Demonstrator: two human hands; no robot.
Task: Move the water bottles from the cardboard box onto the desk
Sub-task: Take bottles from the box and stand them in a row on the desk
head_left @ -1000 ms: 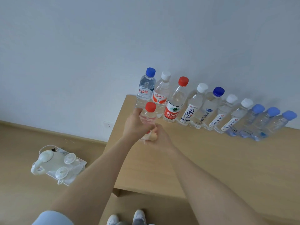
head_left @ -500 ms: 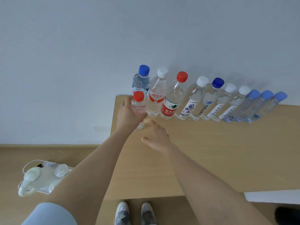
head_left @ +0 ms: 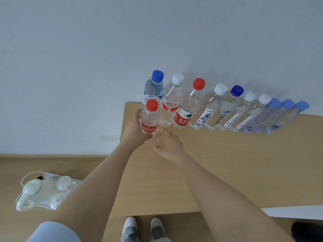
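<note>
Soft, even daylight, faint shadows on the wall (head_left: 157,41) (wide-angle bending at the edges), focus mostly sharp.

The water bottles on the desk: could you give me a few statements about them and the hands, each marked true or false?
1. The left hand grips the small red-capped bottle. True.
2. The right hand holds a bottle. False: it is open and empty, above the desk.
3. Ten bottles stand in the row along the wall. True.
4. Every cap in the row is blue. False: some are white and one is red.
5. The cardboard box sits on the desk. False: no box is in view.
</note>
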